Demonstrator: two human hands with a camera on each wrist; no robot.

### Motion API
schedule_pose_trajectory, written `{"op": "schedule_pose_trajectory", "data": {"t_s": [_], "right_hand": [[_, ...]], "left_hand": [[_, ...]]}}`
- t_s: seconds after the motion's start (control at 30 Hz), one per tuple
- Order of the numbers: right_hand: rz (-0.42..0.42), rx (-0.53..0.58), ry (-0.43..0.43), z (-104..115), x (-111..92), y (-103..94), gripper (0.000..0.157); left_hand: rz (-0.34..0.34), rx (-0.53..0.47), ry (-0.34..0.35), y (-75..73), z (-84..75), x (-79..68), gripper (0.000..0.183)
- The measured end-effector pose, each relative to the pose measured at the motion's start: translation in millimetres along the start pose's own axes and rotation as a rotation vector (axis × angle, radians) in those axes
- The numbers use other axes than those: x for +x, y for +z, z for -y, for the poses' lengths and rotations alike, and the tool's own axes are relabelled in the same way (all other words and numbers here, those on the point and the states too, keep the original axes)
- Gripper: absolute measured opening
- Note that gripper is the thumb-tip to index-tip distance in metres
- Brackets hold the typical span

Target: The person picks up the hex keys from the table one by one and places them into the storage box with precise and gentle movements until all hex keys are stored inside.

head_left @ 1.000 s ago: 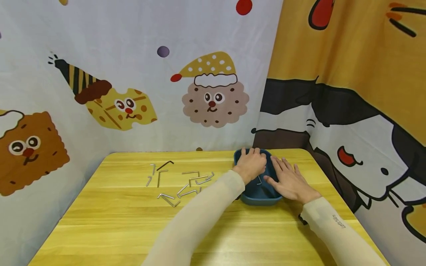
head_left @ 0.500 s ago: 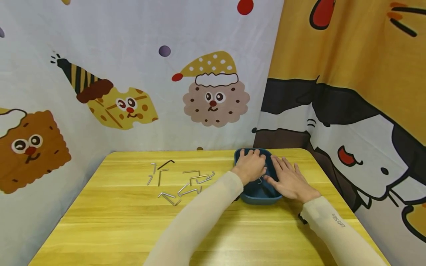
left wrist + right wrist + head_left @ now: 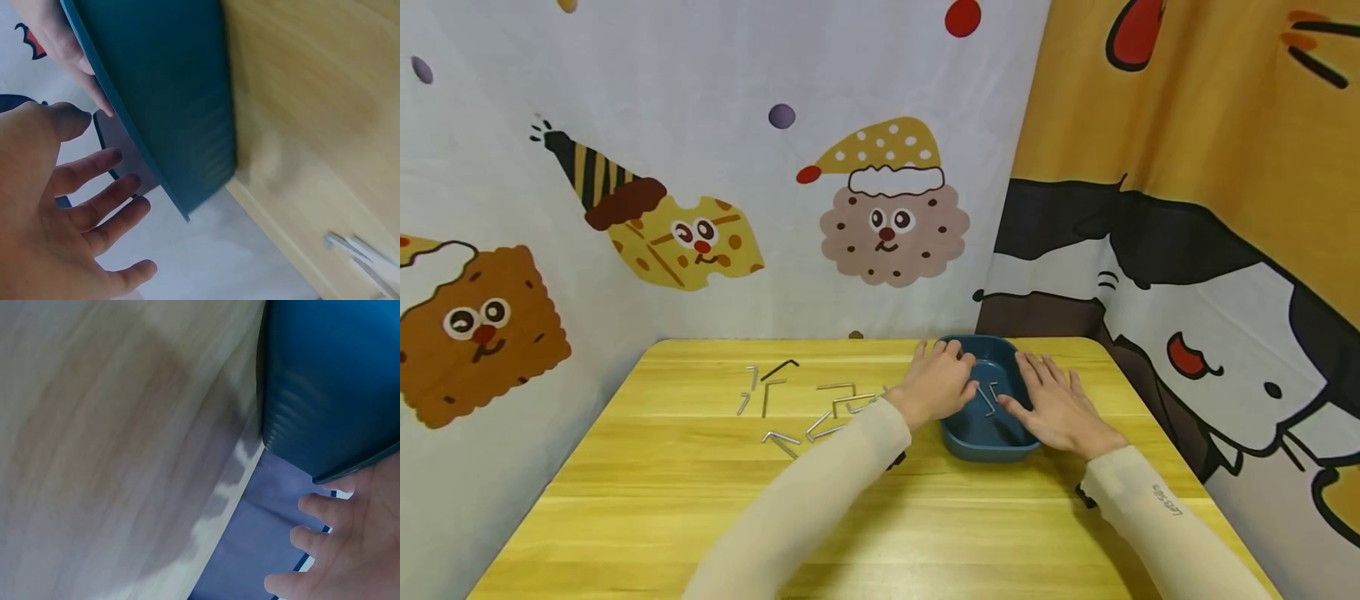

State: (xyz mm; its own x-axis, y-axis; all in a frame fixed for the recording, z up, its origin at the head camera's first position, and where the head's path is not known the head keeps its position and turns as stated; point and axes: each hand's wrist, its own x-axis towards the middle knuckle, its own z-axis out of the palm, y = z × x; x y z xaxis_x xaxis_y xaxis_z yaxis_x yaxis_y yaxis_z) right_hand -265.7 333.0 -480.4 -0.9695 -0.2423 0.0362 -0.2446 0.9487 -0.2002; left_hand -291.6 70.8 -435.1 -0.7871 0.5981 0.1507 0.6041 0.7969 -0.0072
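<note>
A blue plastic bin (image 3: 988, 454) stands on the table, with a few silver hex keys (image 3: 988, 400) lying on its floor. My left hand (image 3: 934, 383) hovers over the bin's left rim, fingers spread and nothing held, as the left wrist view also shows. Against the bin's right rim rests my right hand (image 3: 1060, 408), its fingers straight. In the right wrist view the bin's side (image 3: 331, 387) is next to my extended fingers (image 3: 319, 509). Several hex keys (image 3: 835, 400) lie loose on the table left of the bin, some partly hidden by my left sleeve.
The yellow wood-grain table (image 3: 647, 517) ends against a white curtain (image 3: 715, 83) with cartoon prints at the back. A yellow curtain (image 3: 1225, 100) with a cartoon animal hangs along the right side. One black hex key (image 3: 779, 369) lies among the silver ones.
My left hand has risen out of the bin and moved left, its fingers now spread. Hex keys on the bin floor are more visible. My right hand stays at the rim.
</note>
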Motion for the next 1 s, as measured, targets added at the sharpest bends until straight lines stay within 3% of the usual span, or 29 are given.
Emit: {"op": "schedule_pose_trajectory", "data": {"t_s": [0.5,1.0], "right_hand": [[-0.011,0.031,0.012,-0.5,-2.0,0.4,0.101],[-0.011,0.055,0.023,-0.7,-3.6,-1.1,0.101]], "left_hand": [[0.05,-0.112,-0.045,-1.6,38.8,-47.9,0.045],[0.06,-0.107,-0.075,-3.8,77.2,-93.4,0.045]]}}
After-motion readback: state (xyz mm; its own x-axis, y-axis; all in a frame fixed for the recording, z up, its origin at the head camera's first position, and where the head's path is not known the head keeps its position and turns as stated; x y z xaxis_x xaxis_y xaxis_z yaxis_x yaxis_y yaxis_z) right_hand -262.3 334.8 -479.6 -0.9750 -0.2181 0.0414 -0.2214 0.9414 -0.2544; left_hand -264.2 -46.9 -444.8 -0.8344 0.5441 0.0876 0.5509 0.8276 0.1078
